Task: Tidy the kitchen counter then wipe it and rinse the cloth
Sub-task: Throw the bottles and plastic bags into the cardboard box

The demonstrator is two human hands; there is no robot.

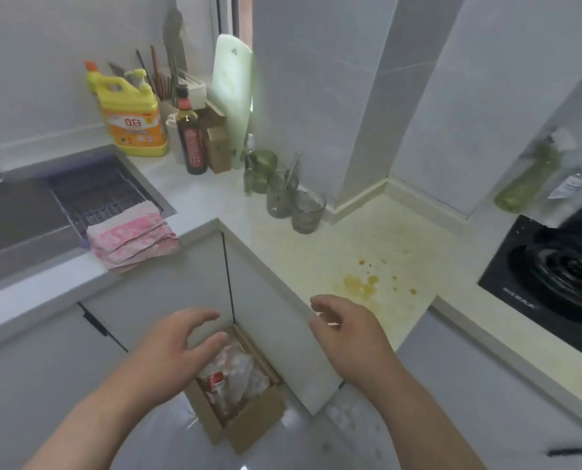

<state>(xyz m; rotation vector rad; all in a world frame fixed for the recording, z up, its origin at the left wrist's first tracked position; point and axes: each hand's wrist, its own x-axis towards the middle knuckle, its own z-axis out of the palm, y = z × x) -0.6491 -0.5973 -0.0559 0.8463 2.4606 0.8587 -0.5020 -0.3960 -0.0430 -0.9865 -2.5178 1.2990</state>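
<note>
left hand (177, 347) loosely open, right hand (347, 329) open, both empty

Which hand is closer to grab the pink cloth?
Left, probably. The left hand is empty, on the side of the pink cloth by the sink; the right hand is nearer the stains.

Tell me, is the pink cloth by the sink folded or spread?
Folded: the pink and white cloth lies in stacked layers.

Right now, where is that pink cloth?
In the head view, the pink cloth lies folded on the left stretch of counter, at its front edge, by the sink's right corner and the dark drain rack.
</note>
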